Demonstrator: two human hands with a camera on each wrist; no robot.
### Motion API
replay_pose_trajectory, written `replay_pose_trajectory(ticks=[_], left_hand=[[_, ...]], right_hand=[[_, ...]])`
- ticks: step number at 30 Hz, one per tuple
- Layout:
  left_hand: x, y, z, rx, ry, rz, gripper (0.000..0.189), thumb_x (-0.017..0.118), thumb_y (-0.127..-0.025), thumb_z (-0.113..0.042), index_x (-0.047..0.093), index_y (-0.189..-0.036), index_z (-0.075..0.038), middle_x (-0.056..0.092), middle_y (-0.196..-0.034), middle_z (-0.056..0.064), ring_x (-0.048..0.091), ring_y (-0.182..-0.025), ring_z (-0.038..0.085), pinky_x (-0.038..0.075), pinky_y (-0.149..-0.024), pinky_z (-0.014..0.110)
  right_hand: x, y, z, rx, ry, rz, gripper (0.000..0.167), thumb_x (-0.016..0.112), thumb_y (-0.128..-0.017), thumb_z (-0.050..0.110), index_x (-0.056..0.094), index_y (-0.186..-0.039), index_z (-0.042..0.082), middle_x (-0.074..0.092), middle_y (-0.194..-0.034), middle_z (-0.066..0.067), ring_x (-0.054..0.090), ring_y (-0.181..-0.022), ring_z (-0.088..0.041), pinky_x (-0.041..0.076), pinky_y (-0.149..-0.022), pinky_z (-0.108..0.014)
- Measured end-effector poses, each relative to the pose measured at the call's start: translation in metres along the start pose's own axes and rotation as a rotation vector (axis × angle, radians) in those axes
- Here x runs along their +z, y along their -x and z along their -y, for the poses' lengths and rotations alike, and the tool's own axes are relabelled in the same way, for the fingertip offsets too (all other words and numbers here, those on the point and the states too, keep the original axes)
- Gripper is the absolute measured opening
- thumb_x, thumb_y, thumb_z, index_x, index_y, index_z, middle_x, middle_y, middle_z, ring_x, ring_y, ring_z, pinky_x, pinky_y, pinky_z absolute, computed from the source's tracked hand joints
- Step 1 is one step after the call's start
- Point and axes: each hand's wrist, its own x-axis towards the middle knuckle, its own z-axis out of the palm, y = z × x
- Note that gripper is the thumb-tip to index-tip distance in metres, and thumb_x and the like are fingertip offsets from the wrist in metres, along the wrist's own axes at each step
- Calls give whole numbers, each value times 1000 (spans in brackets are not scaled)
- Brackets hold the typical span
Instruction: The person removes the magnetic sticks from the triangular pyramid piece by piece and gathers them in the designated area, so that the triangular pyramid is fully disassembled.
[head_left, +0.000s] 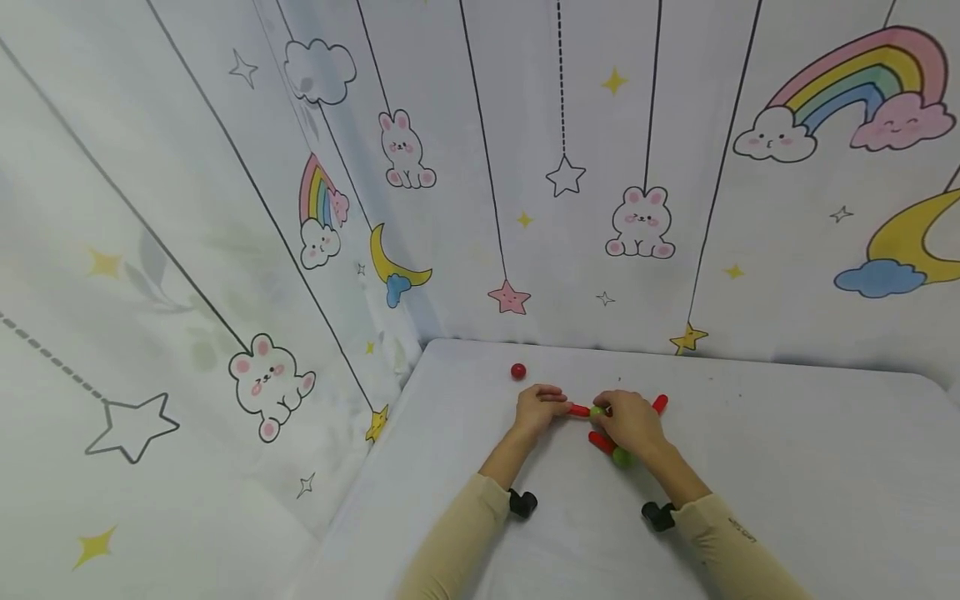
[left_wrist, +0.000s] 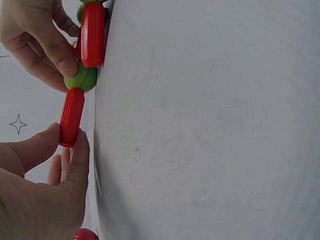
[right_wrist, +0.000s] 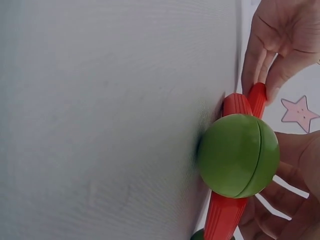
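Observation:
My left hand pinches the outer end of a ribbed red rod between thumb and fingers. The rod's other end meets a green ball, which my right hand grips with its fingertips. Nearer to me, another red rod joins a second green ball, seen large in the right wrist view, where a further red rod runs from it. Past the right hand, a red rod end sticks out. That hand hides part of the joined pieces in the head view.
A red ball lies by itself beyond my left hand on the white-covered table. Black wrist cameras sit below both sleeves. A white curtain with printed rabbits and stars borders the table's back and left.

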Motion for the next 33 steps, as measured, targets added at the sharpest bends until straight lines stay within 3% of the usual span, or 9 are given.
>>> replay_pose_trajectory(ticks=[17,33], left_hand=[[1,0,0,1,47,-30,35,82,-85,4,70,-118,6,78,-105,16,76,-94,24,61,-84,31],[-1,-4,1,-8,58,-88,40,83,-81,8,69,-119,8,78,-99,15,75,-85,17,60,-79,27]], right_hand=[[1,1,-1,-20,-2,6,29,81,-91,19,76,-117,6,74,-100,-7,62,-83,-22,59,-75,-47],[-1,2,5,-15,1,41,30,81,-91,20,76,-118,6,74,-100,-6,61,-83,-21,59,-77,-48]])
